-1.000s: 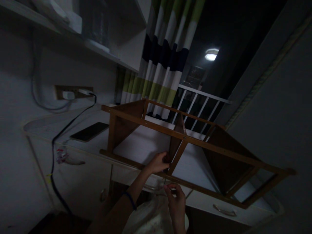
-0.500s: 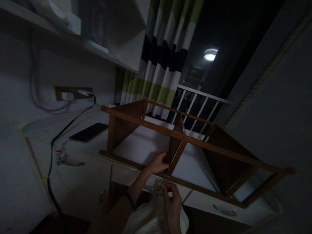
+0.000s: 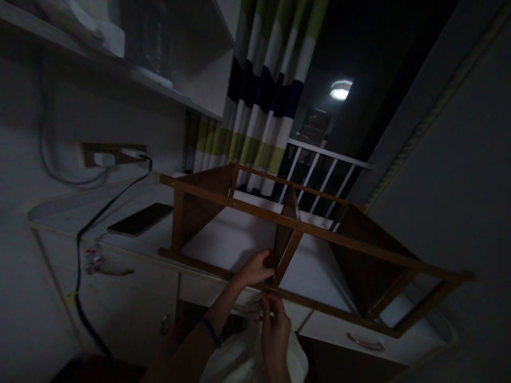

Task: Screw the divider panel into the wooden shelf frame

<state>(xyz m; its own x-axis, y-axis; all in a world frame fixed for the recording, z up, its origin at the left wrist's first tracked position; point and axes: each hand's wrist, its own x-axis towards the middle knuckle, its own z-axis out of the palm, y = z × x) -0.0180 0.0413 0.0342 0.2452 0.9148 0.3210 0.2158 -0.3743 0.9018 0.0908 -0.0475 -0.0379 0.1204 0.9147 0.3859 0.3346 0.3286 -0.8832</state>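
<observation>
A brown wooden shelf frame [image 3: 319, 234] lies on its side across a white desk [image 3: 235, 239] in dim light. My left hand [image 3: 257, 267] is closed on the lower end of the frame's middle divider, where it meets the front rail. Just below that rail, my right hand [image 3: 273, 322] has its fingertips pinched together on something too small and dark to make out. A dark band circles my left forearm.
A black phone [image 3: 139, 219] lies on the desk's left part, beside a black cable [image 3: 99, 213] running to a wall socket. A striped curtain [image 3: 263, 101] and white railing [image 3: 319, 175] stand behind. A white bag [image 3: 243, 361] sits below my hands. Drawer handles line the desk front.
My right hand has risen a little and moved left toward the front rail. The left hand keeps its hold on the divider. The view has shifted slightly.
</observation>
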